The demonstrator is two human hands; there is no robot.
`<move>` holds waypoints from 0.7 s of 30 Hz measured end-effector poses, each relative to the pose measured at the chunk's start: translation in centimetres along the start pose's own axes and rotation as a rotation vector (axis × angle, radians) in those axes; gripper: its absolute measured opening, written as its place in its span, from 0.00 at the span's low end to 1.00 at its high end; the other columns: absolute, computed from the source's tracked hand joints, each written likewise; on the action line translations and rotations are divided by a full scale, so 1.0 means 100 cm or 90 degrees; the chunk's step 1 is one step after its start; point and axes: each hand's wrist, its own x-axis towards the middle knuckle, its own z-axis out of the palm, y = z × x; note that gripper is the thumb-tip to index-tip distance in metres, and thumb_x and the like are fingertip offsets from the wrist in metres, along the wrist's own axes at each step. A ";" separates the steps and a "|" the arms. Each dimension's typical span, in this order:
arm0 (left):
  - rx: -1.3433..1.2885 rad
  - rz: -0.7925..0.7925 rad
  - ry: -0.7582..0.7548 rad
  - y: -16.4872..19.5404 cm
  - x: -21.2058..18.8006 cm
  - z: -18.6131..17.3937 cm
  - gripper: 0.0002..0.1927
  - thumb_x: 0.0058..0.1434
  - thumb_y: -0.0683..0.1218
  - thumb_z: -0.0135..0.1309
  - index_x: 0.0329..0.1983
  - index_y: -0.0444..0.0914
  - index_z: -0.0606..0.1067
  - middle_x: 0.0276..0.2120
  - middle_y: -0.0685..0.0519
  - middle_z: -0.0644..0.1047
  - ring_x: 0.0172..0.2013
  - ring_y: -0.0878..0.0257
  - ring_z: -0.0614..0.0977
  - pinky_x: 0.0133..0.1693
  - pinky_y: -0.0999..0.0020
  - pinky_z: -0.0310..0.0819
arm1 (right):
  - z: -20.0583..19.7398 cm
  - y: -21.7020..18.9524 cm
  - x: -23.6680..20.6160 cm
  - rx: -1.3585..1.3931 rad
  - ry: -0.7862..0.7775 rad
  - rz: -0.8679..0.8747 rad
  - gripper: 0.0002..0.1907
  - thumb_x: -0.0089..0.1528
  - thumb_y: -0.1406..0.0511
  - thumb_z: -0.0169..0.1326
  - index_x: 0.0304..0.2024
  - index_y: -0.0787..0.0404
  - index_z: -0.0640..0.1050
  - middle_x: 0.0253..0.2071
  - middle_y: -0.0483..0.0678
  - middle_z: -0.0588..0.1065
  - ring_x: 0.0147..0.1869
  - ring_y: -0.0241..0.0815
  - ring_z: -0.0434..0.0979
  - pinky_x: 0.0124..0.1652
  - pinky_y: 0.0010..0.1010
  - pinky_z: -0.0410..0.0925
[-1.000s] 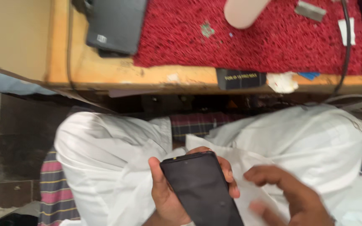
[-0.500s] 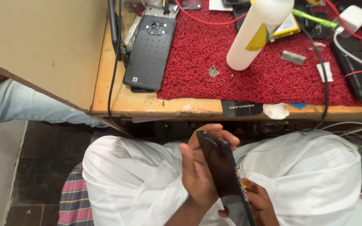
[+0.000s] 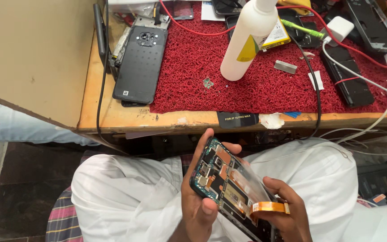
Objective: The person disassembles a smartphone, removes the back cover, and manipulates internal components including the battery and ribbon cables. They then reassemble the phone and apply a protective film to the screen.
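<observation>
Right, down over the lap in white trousers, the left hand (image 3: 200, 204) wraps its fingers (image 3: 204, 144) around an opened phone (image 3: 229, 188), circuit side up, thumb pressed on its near edge. The right hand (image 3: 287, 213) props the phone's lower end from beneath, fingers curled against it, beside a loose orange ribbon cable (image 3: 268, 207). Beyond the knees, the wooden tabletop (image 3: 113, 117) carries a red mat (image 3: 256, 85). On it stands 1 white bottle (image 3: 246, 38), upright; to its left lies a dark phone back cover (image 3: 138, 63), and white charger cables (image 3: 372, 76) trail right.
</observation>
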 end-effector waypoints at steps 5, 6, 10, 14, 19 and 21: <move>-0.016 0.014 0.000 0.006 0.003 0.002 0.68 0.49 0.72 0.68 0.78 0.29 0.49 0.59 0.37 0.71 0.54 0.54 0.79 0.56 0.57 0.79 | 0.013 -0.035 0.014 -0.011 -0.122 0.070 0.44 0.37 0.76 0.61 0.59 0.71 0.71 0.55 0.63 0.78 0.58 0.51 0.79 0.55 0.37 0.69; -0.011 0.018 -0.004 0.007 0.004 0.002 0.68 0.50 0.72 0.68 0.78 0.29 0.49 0.59 0.37 0.71 0.54 0.54 0.79 0.56 0.57 0.79 | 0.015 -0.041 0.014 0.042 -0.129 0.074 0.45 0.35 0.77 0.60 0.59 0.71 0.70 0.57 0.62 0.77 0.60 0.51 0.79 0.57 0.38 0.69; 0.007 0.032 -0.021 0.011 0.007 0.004 0.66 0.52 0.71 0.68 0.78 0.29 0.50 0.59 0.38 0.72 0.54 0.55 0.79 0.59 0.58 0.78 | 0.030 -0.055 -0.014 -0.018 -0.064 -0.101 0.37 0.41 0.77 0.58 0.56 0.64 0.72 0.58 0.66 0.73 0.61 0.53 0.78 0.57 0.37 0.72; 0.010 0.031 -0.035 0.015 0.010 0.009 0.66 0.52 0.70 0.69 0.79 0.30 0.51 0.60 0.38 0.72 0.54 0.56 0.79 0.58 0.59 0.78 | 0.032 -0.053 -0.032 -0.182 -0.120 -0.555 0.21 0.51 0.76 0.53 0.47 0.58 0.72 0.63 0.67 0.66 0.66 0.54 0.76 0.60 0.39 0.76; 0.137 -0.014 -0.029 0.031 0.014 0.021 0.63 0.50 0.70 0.68 0.77 0.32 0.55 0.58 0.41 0.75 0.54 0.59 0.81 0.57 0.64 0.80 | -0.013 -0.024 0.026 0.233 -0.299 -0.020 0.39 0.49 0.77 0.62 0.65 0.70 0.72 0.56 0.78 0.75 0.56 0.66 0.80 0.51 0.50 0.73; 0.209 -0.023 -0.015 0.038 0.017 0.029 0.62 0.48 0.71 0.68 0.76 0.32 0.57 0.57 0.42 0.76 0.53 0.60 0.82 0.54 0.65 0.81 | -0.031 -0.009 0.039 0.228 -0.355 -0.045 0.41 0.47 0.76 0.61 0.65 0.69 0.69 0.55 0.73 0.74 0.57 0.62 0.81 0.55 0.48 0.73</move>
